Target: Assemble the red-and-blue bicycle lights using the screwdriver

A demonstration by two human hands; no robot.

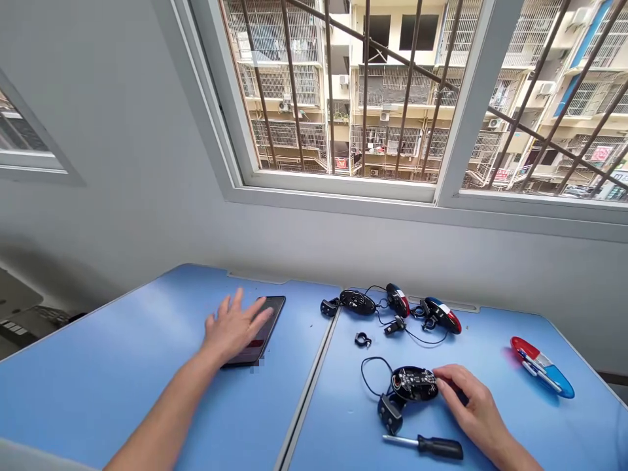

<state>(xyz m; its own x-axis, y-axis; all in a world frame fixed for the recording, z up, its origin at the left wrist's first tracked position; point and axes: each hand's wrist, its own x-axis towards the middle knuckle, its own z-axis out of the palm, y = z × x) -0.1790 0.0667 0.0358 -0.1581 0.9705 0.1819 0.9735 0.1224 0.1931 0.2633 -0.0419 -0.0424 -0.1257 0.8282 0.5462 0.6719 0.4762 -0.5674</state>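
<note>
- The left grip (234,327) is resting palm down with its fingers spread, and its fingertips (255,315) are lying across a black smartphone (262,327) on the left part of the counter (122,386).
- The right grip (471,405) is curving over the right end of a black oval lamp housing (415,384), with its fingers (449,386) pressing against the housing's edge; whether they are pinching it, I cannot tell.
- The housing is sitting on the right part of the counter, near the person, showing a dark circuit board dotted with small components.
- A thin black wire (371,377) is looping left from the housing, and a black plastic clamp (390,413) is lying just below it, close against the housing.
- A screwdriver (424,446) with a ribbed black handle and a steel shaft is lying near the counter's near edge, just below the clamp.
- A small black ring clip (362,339) is sitting farther away, between the housing and a far cluster of parts.
- That far cluster is spreading along the wall: a black shell (357,302), a red-and-white shell (397,299), and a glossy blue, white and red shell (441,314), all linked by tangled wires.
- A translucent red-and-blue plastic lens (542,367) is lying by itself at the far right, well apart from the other parts.
- A seam (307,379) is running between the counter's two blue sections, separating the smartphone from the lamp parts.
</note>
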